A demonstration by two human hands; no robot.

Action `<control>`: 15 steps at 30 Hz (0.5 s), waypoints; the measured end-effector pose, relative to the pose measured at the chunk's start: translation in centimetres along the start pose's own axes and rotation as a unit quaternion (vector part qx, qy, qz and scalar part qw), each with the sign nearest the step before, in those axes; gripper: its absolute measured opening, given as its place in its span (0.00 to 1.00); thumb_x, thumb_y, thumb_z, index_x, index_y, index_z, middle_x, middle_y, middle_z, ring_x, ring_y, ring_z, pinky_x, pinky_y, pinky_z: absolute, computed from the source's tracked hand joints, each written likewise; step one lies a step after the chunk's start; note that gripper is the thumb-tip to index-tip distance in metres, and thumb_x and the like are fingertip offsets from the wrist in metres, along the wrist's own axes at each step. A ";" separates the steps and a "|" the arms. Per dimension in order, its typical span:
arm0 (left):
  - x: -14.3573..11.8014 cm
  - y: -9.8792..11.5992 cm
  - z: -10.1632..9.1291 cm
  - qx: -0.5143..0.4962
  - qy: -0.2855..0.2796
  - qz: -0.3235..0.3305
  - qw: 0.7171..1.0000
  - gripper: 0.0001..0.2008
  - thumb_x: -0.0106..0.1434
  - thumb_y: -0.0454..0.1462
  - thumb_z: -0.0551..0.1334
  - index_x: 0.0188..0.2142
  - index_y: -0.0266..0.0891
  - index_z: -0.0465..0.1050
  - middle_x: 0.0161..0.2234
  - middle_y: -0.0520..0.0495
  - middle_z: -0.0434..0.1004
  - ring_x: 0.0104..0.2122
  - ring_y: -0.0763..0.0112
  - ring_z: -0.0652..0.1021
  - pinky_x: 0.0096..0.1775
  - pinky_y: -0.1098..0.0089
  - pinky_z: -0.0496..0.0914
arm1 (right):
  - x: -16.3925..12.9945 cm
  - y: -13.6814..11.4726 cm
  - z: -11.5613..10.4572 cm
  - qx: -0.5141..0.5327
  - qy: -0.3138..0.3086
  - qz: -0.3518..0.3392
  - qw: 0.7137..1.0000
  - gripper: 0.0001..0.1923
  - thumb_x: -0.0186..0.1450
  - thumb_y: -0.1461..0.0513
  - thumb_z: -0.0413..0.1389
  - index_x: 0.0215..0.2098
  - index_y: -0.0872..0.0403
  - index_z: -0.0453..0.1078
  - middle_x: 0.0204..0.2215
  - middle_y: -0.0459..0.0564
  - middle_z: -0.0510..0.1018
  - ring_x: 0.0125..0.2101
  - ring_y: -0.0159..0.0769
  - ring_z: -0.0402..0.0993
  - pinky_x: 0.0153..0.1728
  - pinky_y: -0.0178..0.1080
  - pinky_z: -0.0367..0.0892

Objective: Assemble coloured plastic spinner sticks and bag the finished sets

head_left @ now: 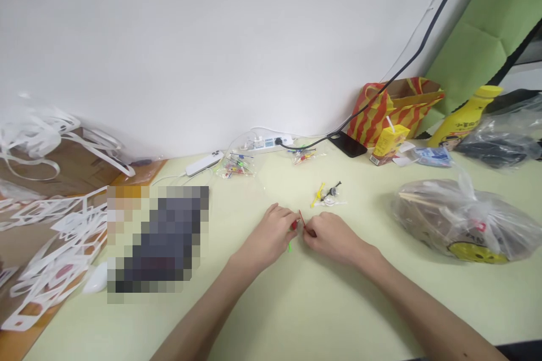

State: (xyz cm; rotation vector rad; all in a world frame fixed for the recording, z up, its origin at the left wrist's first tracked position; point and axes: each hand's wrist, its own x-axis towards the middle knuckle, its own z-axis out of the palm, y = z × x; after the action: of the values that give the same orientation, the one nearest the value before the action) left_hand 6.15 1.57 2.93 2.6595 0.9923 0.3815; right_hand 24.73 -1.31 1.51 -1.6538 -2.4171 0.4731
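Over the middle of the table, my left hand [277, 228] is closed in a pinch around a small red plastic piece [294, 225]. Close beside it, my right hand [328, 235] pinches a thin red stick [301, 217], which points up toward the left fingertips. Whether the stick and the red piece touch is too small to tell. A bright green bit [290, 247] shows just under the left fingers. Beyond the right hand lie small plastic parts: a yellow one [318, 195], a black one [332, 192] and a white or clear one [330, 202].
Small bags of colored parts [237, 164] lie near a power strip [271, 141] by the wall. A phone [348, 144], drink carton [388, 145], striped bag [396, 107] and yellow bottle [466, 118] stand back right. A wrapped bag [461, 225] sits right; white strips [55, 271] lie left.
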 end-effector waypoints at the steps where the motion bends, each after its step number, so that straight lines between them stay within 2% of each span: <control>1: 0.0 -0.1 0.0 0.000 0.000 -0.001 1.000 0.05 0.66 0.31 0.60 0.34 0.41 0.68 0.35 0.50 0.75 0.38 0.65 0.76 0.48 0.62 0.67 | 0.0 0.1 -0.1 0.011 -0.001 0.000 1.000 0.17 0.65 0.66 0.49 0.19 0.54 0.67 0.17 0.48 0.73 0.18 0.31 0.60 0.23 0.37 0.45; 5: -0.2 -0.3 0.0 -0.005 0.004 0.009 1.000 0.01 0.66 0.34 0.62 0.37 0.42 0.70 0.36 0.50 0.76 0.40 0.65 0.77 0.51 0.60 0.67 | -0.2 0.7 -0.3 0.062 -0.013 -0.008 0.998 0.16 0.63 0.66 0.51 0.17 0.54 0.62 0.15 0.44 0.67 0.17 0.28 0.55 0.23 0.36 0.46; 8: -0.4 -0.2 0.3 -0.005 0.016 0.015 1.000 0.06 0.67 0.36 0.63 0.44 0.44 0.71 0.38 0.51 0.77 0.42 0.65 0.77 0.56 0.57 0.64 | -0.2 1.3 -0.6 0.111 -0.037 -0.016 0.993 0.14 0.61 0.66 0.53 0.17 0.54 0.62 0.14 0.41 0.65 0.18 0.28 0.54 0.23 0.35 0.47; 11: -0.3 -0.1 0.7 0.001 0.024 0.018 1.000 0.07 0.68 0.36 0.62 0.46 0.45 0.71 0.39 0.50 0.78 0.44 0.66 0.78 0.59 0.55 0.62 | -0.1 2.2 -1.4 0.171 -0.056 -0.021 0.983 0.16 0.64 0.62 0.52 0.18 0.54 0.62 0.15 0.41 0.65 0.19 0.28 0.55 0.23 0.35 0.48; 13: -0.4 0.0 1.0 0.002 0.025 0.017 1.000 0.07 0.68 0.34 0.61 0.45 0.45 0.72 0.40 0.51 0.79 0.44 0.66 0.78 0.61 0.54 0.61 | 0.0 3.2 -2.1 0.190 -0.006 0.003 0.982 0.19 0.67 0.57 0.50 0.19 0.53 0.61 0.16 0.41 0.63 0.20 0.29 0.56 0.23 0.34 0.49; 15: -0.5 0.1 1.2 0.003 0.029 0.014 0.999 0.08 0.67 0.33 0.62 0.45 0.46 0.73 0.40 0.51 0.79 0.44 0.66 0.78 0.62 0.52 0.60 | 0.1 4.4 -2.8 0.182 0.088 0.048 0.978 0.22 0.69 0.53 0.49 0.20 0.53 0.59 0.17 0.41 0.63 0.20 0.30 0.56 0.24 0.35 0.51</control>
State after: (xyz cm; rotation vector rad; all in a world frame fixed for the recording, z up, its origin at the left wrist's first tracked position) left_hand 6.28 0.98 1.75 2.6830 0.9764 0.4664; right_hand 29.43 0.68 2.61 -1.5794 -1.9903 0.7028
